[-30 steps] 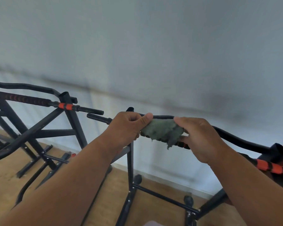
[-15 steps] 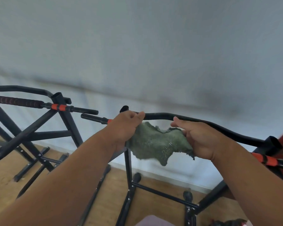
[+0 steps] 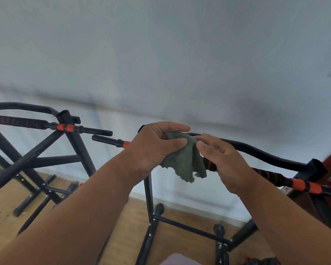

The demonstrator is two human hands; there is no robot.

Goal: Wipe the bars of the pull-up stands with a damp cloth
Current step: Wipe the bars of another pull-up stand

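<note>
A ragged green cloth hangs in front of the nearer pull-up stand. My left hand grips its upper left part between thumb and fingers. My right hand pinches the cloth's top right corner with its fingertips. Behind the hands runs the stand's curved black top bar. Below it lies a padded grip bar with orange bands. That bar's threaded left end sticks out past my left wrist. The cloth hangs free of both bars.
A second black pull-up stand with an orange-banded bar stands at the left. Its legs and the nearer stand's base frame rest on a wooden floor. A pale wall is close behind. A dark red object shows at the right edge.
The cloth came off the padded bar and was stretched between both hands. Now the hands have come closer together and the cloth hangs bunched between them.
</note>
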